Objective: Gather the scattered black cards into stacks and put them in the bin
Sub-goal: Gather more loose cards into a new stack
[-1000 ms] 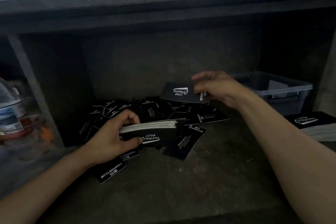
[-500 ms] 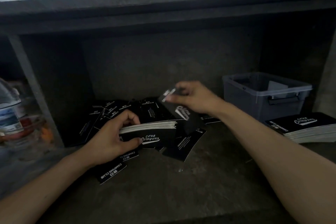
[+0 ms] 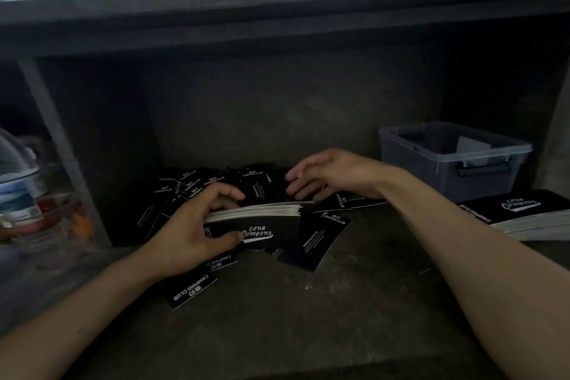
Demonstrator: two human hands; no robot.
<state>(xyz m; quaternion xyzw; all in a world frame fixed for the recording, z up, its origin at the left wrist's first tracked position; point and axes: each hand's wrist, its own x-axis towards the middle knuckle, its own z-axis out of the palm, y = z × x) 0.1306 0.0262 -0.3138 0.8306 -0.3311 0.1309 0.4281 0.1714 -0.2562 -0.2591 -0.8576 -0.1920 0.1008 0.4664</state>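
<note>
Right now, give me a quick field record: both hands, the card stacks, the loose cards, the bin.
Left hand: grips thick stack of black printed cards
Right hand: fingers curled at the stack's far top edge; grip unclear
Loose black cards: scattered around and behind the held stack
Grey translucent plastic bin: back right, something pale inside
Second stack: lies at right edge, in front of the bin

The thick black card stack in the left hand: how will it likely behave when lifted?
The thick stack of black printed cards probably lifts fairly stiff: many layers show along its white edge. Its right end is fanned unevenly, so cards may slip. The left hand grips one end only, so the free end might sag.
</note>
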